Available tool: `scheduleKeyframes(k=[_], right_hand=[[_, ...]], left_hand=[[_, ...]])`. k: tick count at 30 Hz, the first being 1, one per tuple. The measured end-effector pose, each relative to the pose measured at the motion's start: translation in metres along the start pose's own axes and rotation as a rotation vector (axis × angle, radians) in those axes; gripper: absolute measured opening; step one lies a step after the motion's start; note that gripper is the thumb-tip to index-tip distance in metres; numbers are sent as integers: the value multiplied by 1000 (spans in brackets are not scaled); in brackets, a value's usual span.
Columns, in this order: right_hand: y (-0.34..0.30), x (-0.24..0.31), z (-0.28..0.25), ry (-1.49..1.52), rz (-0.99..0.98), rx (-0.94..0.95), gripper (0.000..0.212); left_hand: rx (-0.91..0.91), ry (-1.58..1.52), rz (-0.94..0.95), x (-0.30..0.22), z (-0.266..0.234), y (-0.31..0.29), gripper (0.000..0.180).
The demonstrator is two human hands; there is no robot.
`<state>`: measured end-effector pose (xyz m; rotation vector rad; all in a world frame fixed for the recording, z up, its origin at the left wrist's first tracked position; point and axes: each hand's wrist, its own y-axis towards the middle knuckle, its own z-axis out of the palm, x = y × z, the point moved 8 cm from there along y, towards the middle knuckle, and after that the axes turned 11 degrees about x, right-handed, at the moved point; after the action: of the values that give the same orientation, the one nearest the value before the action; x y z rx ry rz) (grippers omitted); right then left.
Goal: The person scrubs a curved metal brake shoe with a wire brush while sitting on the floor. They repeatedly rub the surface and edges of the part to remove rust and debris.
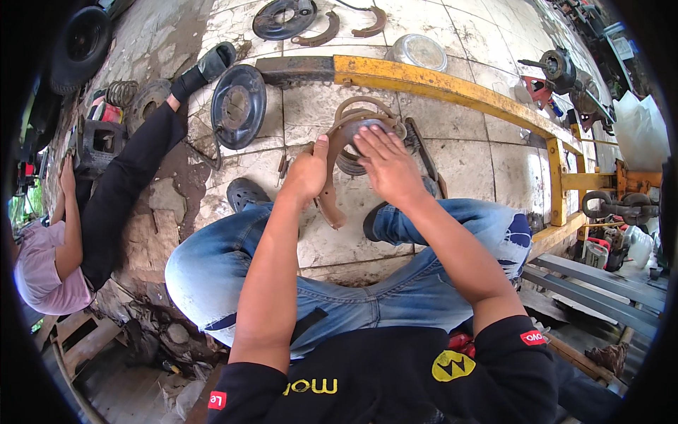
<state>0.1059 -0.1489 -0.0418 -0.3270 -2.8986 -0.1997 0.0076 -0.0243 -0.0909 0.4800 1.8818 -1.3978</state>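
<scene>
The person sits low over the tiled floor (459, 162), knees apart, holding a rusty curved brake shoe (329, 191) up between them. The left hand (305, 173) is closed around the shoe's outer edge, fingers wrapped and thumb pointing up along the metal. The right hand (387, 166) lies flat with fingers spread, pressed over the top of the assembly (367, 126) where a second curved shoe arcs round a greyish hub piece.

As far as one can judge, the work is mid-way — the two shoes are together in the hands but look loosely joined, not mounted on any backing plate, and I cannot make out whether the springs are hooked.

Around them lies plenty: a dark round backing plate (238, 106) leaning to the left, another plate (282, 18) and two loose shoes (346, 27) farther off, a metal bowl (418, 51), and a long yellow steel beam (452, 88) crossing just behind the hands. A second person in black trousers (123, 184) sits stretched out at the left, one foot near the leaning plate — close, but not touching the work.
</scene>
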Motion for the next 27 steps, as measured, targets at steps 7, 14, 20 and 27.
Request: scheduleKeyframes(k=[7,14,20,27], right_hand=[[-9,-48,-33,87,247,-163,36],[7,-27,-26,50,243,-41,45],[8,-19,-19,-171,240,-141,45],[3,-22,2,-37,139,-89,40]], left_hand=[[-36,47,-38,-8,-2,-9,73],[-37,58,-13,0,-4,0,73],[-45,24,19,4,-4,6,73],[-57,34,12,3,-4,5,74]])
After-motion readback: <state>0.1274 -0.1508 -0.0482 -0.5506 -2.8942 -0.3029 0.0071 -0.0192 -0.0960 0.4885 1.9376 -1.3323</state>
